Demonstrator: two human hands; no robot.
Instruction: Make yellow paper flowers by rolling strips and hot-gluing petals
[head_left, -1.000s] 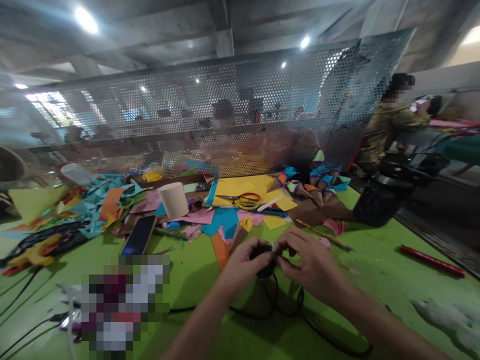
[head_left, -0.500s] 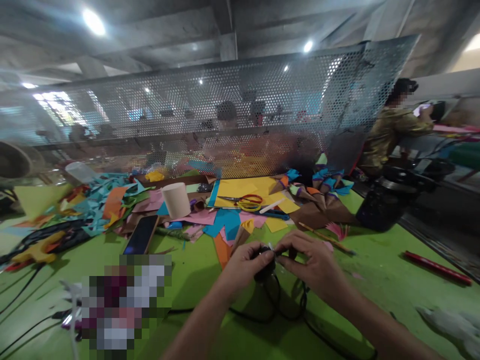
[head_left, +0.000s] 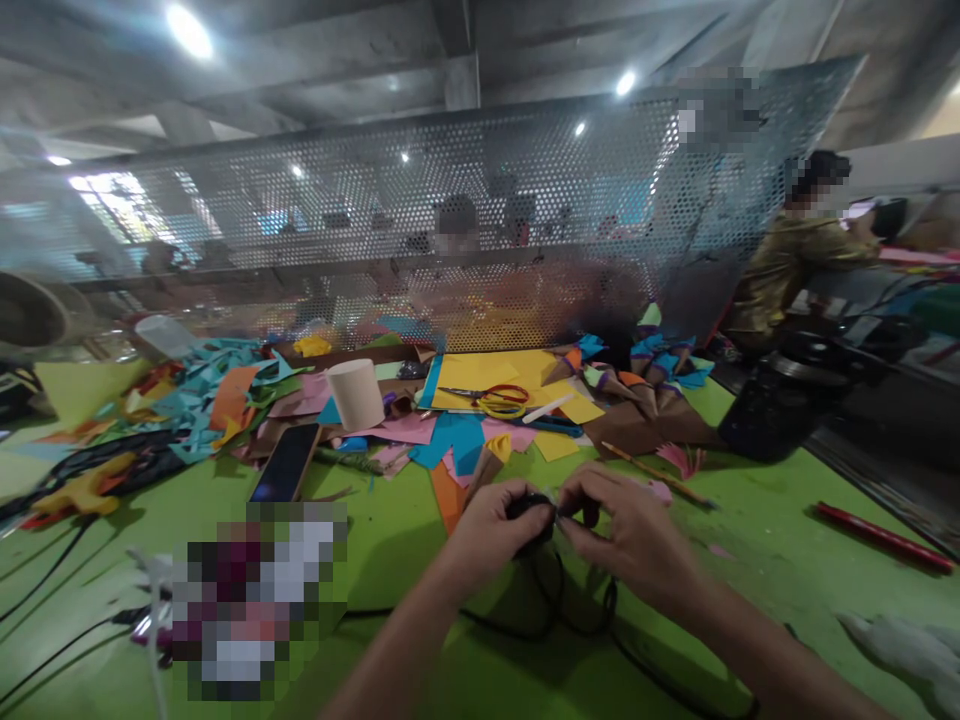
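Note:
My left hand is closed around a small dark rounded object, whose exact kind I cannot make out. Right beside it, my right hand pinches with thumb and fingertips at the object's edge; whatever lies between those fingers is too small to name. A black cable loops on the green table below both hands. Just beyond my left hand lies a brown paper cone with a yellow tip.
Paper scraps, scissors, a cream roll and a phone lie ahead. A yellow glue gun is at left, a red pen and black jar at right. Behind stands a perforated metal screen; a person sits beyond.
My right fingertips have shifted slightly at the dark object's edge, and a pale glint seen there before is less visible. My left hand keeps its hold. The view has moved a little.

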